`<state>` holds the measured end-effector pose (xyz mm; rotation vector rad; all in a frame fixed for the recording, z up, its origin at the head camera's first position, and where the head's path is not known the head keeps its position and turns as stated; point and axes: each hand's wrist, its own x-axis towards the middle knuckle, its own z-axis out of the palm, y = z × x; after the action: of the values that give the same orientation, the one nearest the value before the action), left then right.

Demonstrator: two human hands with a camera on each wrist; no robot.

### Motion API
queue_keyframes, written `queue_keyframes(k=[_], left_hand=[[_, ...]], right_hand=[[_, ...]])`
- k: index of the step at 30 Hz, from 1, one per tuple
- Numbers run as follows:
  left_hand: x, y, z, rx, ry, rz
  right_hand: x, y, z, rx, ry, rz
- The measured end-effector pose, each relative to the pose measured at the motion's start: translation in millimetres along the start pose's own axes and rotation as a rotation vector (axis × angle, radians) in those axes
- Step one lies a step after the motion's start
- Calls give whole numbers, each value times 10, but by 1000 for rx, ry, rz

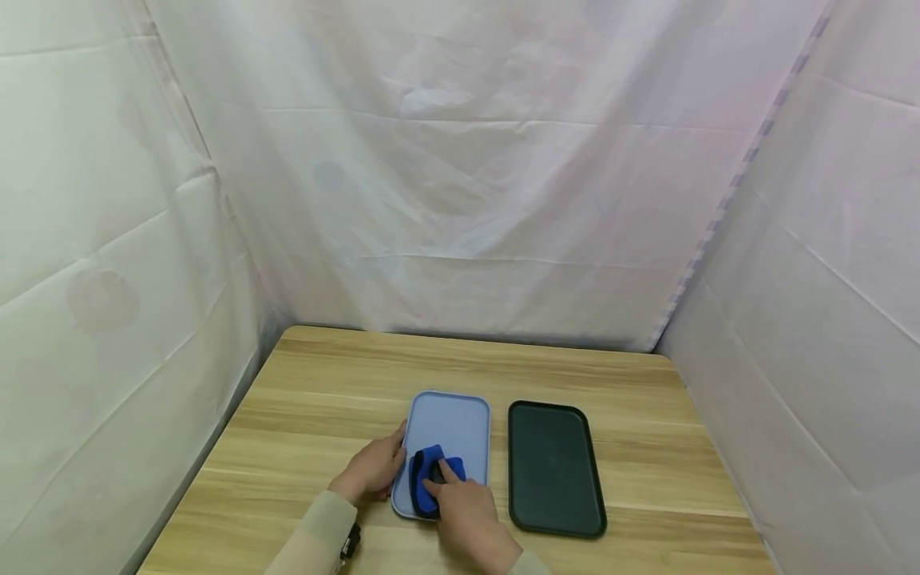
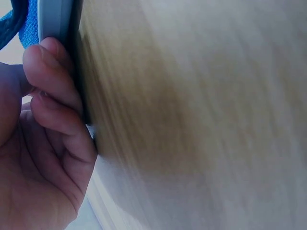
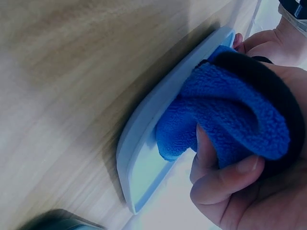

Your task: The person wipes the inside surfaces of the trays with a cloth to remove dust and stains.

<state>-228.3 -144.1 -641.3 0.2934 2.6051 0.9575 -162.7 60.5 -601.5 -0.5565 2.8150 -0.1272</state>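
Wiping: light-blue, rectangular, plastic-looking tray (image 1: 449, 419) is gripped at nine o'clock by curled fingers of the left hand (image 1: 375, 465); folded blue fleecy cloth (image 3: 211, 110), pinched by the right hand (image 1: 465, 507) near the tray's six o'clock, should be pressed evenly.

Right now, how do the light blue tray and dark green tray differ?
The light blue tray is pale; the dark green tray, nearly black. The left hand grips the light blue tray; the right hand holds a blue cloth on it; neither hand touches the dark green tray. Both have rounded corners.
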Motion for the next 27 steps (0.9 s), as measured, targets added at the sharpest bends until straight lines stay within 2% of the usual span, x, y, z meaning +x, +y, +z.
queue_keyframes(k=[16,27], left_hand=[[20,-13,12,15,10,2],[19,-26,17,-7,13,5]], right_hand=[[-57,-27,64,39,107,69],[-71,7,41,70,72,142]])
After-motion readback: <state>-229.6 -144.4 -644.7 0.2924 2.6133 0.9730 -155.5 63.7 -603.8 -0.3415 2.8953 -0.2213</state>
